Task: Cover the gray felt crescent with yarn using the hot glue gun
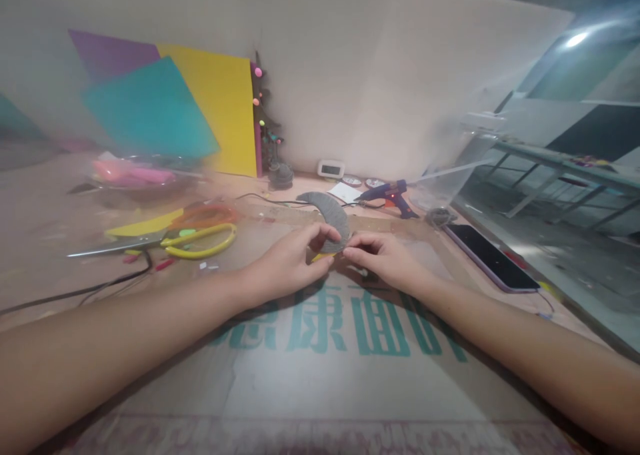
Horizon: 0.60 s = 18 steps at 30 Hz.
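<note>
A grey crescent-shaped piece (331, 212) curves up from between my hands, its pointed tip to the upper left. Thumb and fingers of my left hand (295, 258) are closed on its lower end. A bit of yellow (323, 257) shows beneath that grip. My right hand (383, 258) is pinched at the crescent's lower right edge; whatever lies between these fingertips is too small to make out. Both hands are above a whitish sheet (295, 388) printed with large green characters.
Scissors with yellow handles (200, 241) and small scraps lie at left. Behind are a blue glue gun (393, 193), a small white clock (331, 169), a dark ornament with coloured balls (280, 173) and coloured sheets (225, 108). A phone (493, 256) rests near the right table edge.
</note>
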Available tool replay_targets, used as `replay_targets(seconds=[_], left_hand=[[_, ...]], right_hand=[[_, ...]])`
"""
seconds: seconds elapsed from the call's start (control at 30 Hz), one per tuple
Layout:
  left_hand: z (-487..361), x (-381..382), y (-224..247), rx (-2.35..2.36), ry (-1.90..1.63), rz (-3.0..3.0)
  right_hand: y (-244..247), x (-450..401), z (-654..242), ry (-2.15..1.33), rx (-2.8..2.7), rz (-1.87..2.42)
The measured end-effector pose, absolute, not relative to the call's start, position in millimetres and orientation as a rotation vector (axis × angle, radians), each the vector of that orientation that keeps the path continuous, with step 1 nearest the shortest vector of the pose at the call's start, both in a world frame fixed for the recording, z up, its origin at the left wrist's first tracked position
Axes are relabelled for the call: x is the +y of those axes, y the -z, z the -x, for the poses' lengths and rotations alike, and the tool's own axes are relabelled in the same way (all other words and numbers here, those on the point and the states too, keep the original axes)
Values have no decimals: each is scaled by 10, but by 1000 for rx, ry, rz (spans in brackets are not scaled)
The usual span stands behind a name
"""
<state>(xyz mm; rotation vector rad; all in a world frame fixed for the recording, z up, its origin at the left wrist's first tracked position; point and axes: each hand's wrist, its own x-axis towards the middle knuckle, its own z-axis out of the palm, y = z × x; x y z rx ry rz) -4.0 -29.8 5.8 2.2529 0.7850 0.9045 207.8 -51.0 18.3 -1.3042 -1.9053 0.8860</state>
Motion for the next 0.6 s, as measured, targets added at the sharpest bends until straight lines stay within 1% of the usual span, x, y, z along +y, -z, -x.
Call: replay_targets(seconds=[0.27, 0.6], left_hand=[[55, -300, -55, 775, -891, -2267], [65, -302, -44, 773, -854, -2224]], right_hand=[[-213, -524, -2078, -1018, -1850, 1270], [-210, -508, -2077, -984, -1867, 1314]])
